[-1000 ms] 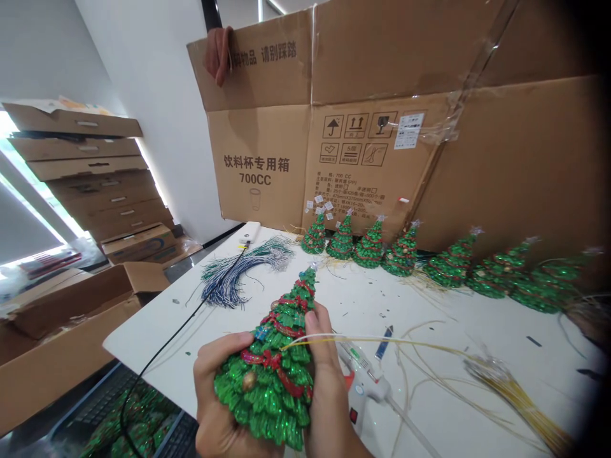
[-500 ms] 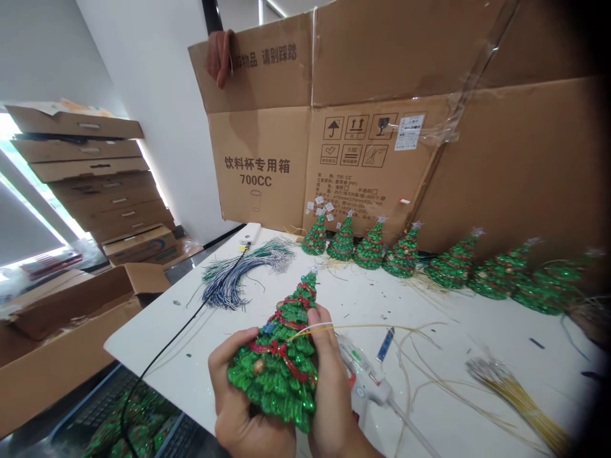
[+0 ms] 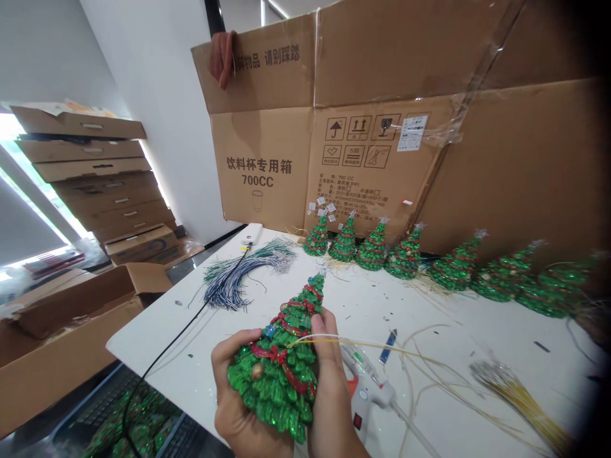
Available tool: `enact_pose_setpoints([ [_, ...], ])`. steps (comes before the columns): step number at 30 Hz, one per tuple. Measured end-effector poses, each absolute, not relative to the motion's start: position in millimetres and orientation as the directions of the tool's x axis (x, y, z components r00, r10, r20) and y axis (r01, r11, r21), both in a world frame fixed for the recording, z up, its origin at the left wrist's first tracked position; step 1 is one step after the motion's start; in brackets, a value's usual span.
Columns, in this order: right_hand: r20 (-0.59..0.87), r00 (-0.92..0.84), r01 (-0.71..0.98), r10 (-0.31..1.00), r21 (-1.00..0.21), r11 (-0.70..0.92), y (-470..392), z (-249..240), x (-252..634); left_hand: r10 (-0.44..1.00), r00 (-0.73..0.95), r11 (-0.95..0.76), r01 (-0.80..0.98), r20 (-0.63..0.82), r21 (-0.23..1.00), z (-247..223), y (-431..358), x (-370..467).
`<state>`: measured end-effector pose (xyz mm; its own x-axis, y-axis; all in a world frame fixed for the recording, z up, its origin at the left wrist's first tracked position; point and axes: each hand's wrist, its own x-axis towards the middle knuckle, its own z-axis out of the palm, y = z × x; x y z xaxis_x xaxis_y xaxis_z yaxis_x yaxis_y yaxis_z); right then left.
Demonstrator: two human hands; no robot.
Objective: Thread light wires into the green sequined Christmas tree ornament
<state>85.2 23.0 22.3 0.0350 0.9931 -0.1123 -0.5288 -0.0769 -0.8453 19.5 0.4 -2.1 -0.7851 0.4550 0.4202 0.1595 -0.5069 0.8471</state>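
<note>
Between both hands I hold a glittery green Christmas tree ornament [image 3: 286, 375] with red garlands, a bow and gold balls, its star tip pointing up and to the right. My left hand [image 3: 238, 394] is wrapped round its left side, the thumb lying along the edge. On the right side my right hand [image 3: 331, 388] grips it, thumb on the front. Thin white and yellow wires [image 3: 353, 343] come out near the bow and run right past my thumb. Partly behind my right hand lies a white glue gun [image 3: 377, 391].
Several similar trees [image 3: 372, 245] stand along the cardboard screen [image 3: 262, 140]. On the white table [image 3: 162, 369] lie a blue-and-white wire bundle [image 3: 229, 280], a yellow wire bundle [image 3: 520, 397] and a small blue strip [image 3: 388, 345]. A black cable [image 3: 176, 337] crosses the left edge. A crate [image 3: 86, 407] sits below.
The tree ornament's tip has shifted slightly right in my hands, and its base slightly down. Both hands keep their hold.
</note>
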Motion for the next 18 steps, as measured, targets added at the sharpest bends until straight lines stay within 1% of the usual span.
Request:
enact_pose_setpoints([
  [3, -0.149, 0.088, -0.512, 0.985, -0.855, -0.083, 22.9, 21.1, 82.7, 0.462, -0.779, -0.490, 0.174, 0.424, 0.854, -0.2, 0.2, 19.3],
  [7, -0.164, 0.061, -0.538, 0.985, -0.836, -0.106, 22.3, 26.4, 75.1, 0.460, -0.742, -0.490, 0.246, 0.488, 0.836, 4.1, 0.7, 18.8],
  [11, -0.232, 0.061, -0.545, 0.971, -0.822, -0.162, 19.3, 31.5, 70.0, 0.432, -0.742, -0.502, 0.274, 0.513, 0.820, 3.3, 1.5, 16.9],
  [14, -0.293, 0.098, -0.551, 0.951, -0.812, -0.193, 16.0, 30.2, 70.1, 0.413, -0.750, -0.504, 0.285, 0.517, 0.815, 0.6, 2.4, 15.5],
  [16, -0.305, 0.125, -0.518, 0.944, -0.832, -0.200, 14.9, 27.3, 71.9, 0.414, -0.751, -0.502, 0.283, 0.514, 0.817, -0.1, 2.9, 14.6],
  [18, -0.266, 0.142, -0.428, 0.953, -0.885, -0.184, 15.5, 24.5, 74.6, 0.431, -0.763, -0.499, 0.244, 0.482, 0.832, 0.3, 3.5, 13.2],
])
